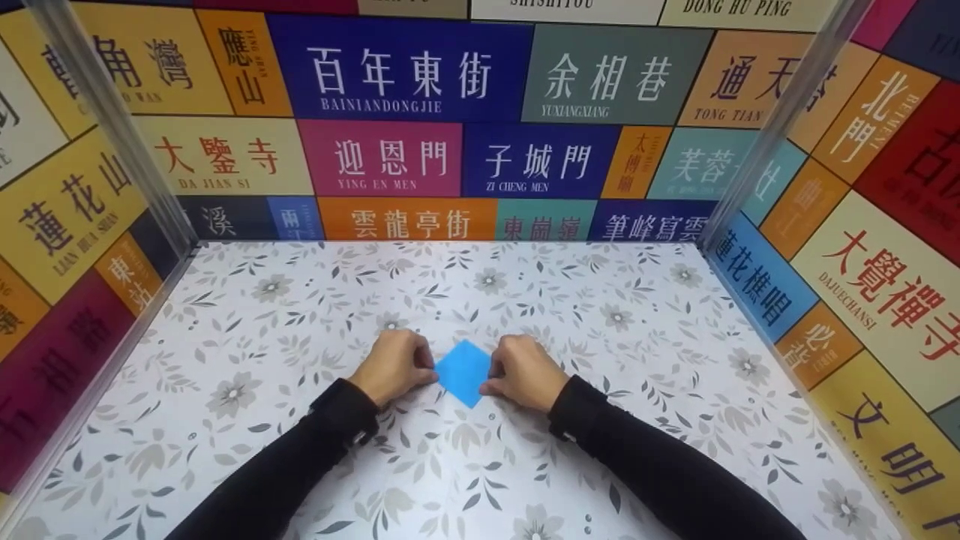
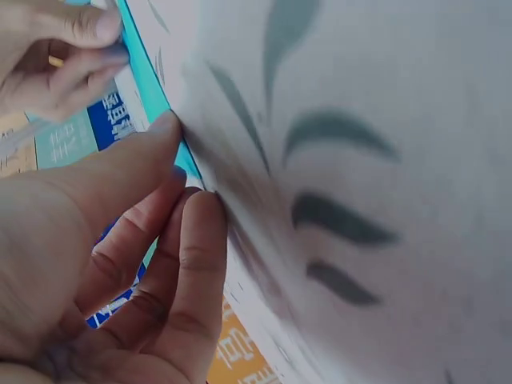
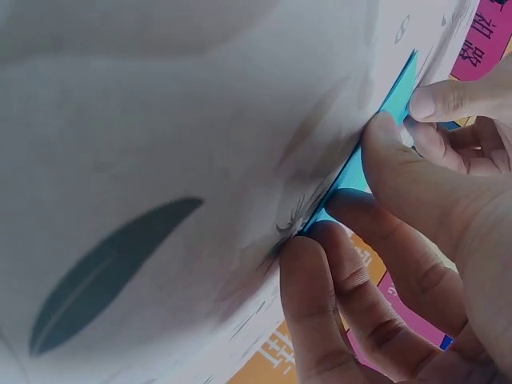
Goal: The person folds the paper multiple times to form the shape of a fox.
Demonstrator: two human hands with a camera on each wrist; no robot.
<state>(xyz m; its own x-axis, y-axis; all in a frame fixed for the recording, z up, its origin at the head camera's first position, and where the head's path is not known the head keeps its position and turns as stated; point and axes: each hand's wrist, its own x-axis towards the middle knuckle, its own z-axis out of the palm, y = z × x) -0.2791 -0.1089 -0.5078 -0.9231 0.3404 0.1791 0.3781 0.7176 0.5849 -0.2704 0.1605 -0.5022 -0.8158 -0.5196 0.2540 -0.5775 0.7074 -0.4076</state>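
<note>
A small diamond-shaped piece of blue paper [image 1: 463, 373] lies on the floral table surface in the head view, with one point away from me and one toward me. My left hand [image 1: 394, 367] pinches its left corner between thumb and curled fingers. Opposite, the right hand [image 1: 525, 373] pinches the right corner. In the left wrist view the paper [image 2: 144, 76] appears as a thin blue strip, nearly edge-on, with the thumb lying along it. The right wrist view shows the paper [image 3: 352, 172] low against the tabletop, with both thumbs on it. Fingertips partly hide both side corners.
A white tabletop [image 1: 300, 465] printed with grey leaves and flowers spreads around the hands. Colourful panels with large characters [image 1: 397, 75] stand at the back and on both sides. Clear strips [image 1: 720, 217] run along the corners.
</note>
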